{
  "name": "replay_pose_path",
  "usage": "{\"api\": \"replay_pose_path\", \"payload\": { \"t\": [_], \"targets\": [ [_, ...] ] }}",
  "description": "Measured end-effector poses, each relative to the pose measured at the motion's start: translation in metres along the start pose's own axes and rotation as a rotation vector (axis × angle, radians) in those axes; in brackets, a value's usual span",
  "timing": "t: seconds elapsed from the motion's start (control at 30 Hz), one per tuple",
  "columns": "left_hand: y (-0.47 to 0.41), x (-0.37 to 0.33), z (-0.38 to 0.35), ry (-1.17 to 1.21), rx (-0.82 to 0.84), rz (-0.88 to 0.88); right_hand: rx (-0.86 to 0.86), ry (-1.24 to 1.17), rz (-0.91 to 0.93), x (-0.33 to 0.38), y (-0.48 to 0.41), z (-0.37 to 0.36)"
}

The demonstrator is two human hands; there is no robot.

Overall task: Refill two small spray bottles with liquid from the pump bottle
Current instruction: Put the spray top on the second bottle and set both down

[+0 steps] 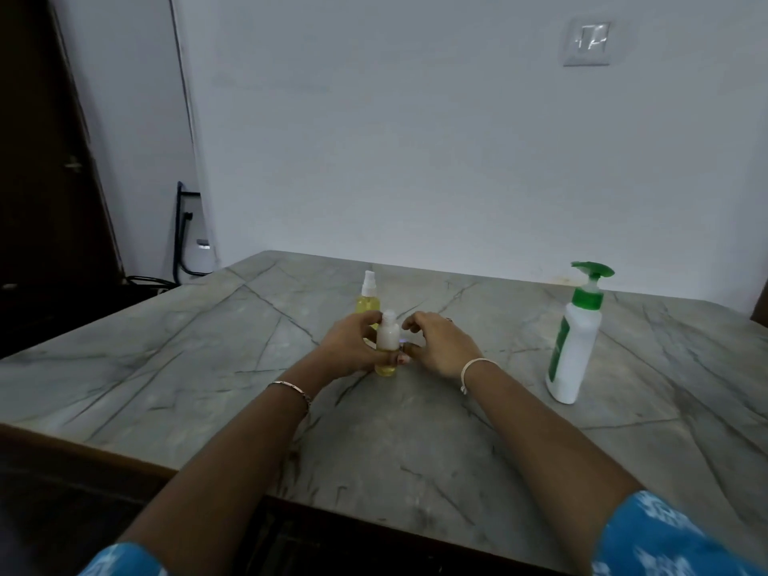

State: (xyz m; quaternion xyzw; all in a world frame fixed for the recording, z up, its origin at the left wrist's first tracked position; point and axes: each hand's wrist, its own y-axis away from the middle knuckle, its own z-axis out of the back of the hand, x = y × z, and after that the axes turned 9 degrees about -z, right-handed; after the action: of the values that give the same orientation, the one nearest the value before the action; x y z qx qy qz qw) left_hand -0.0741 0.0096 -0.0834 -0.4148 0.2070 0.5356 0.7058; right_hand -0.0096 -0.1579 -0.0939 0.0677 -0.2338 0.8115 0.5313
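A small spray bottle [387,342] with yellow liquid at its base stands on the marble table [208,347]; its neck looks bare, with no spray head. My left hand [351,347] grips its body, thumb across the front. My right hand [436,340] hovers just to the right of the bottle with curled fingers and seems to hold something small, though I cannot make it out. A second small spray bottle [368,297], yellow with a white spray head, stands just behind. The white pump bottle [575,342] with a green pump stands upright far to the right.
The table meets a white wall at the back. Its front edge runs under my forearms. A dark door and cables lie off the table's left side. A wall switch plate [587,42] sits high on the right.
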Motion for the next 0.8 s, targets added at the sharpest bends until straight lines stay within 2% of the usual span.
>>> {"api": "replay_pose_path", "payload": {
  "t": [0.17, 0.57, 0.8],
  "targets": [
    [0.004, 0.007, 0.009, 0.015, -0.016, 0.008, -0.014, -0.031, -0.051, 0.011, -0.009, -0.017],
    [0.006, 0.01, 0.004, 0.007, -0.04, -0.027, -0.123, 0.078, -0.093, 0.016, -0.017, -0.023],
    [0.008, 0.011, 0.0, 0.015, -0.046, -0.042, -0.122, -0.043, -0.146, 0.003, -0.01, -0.011]
  ]
}}
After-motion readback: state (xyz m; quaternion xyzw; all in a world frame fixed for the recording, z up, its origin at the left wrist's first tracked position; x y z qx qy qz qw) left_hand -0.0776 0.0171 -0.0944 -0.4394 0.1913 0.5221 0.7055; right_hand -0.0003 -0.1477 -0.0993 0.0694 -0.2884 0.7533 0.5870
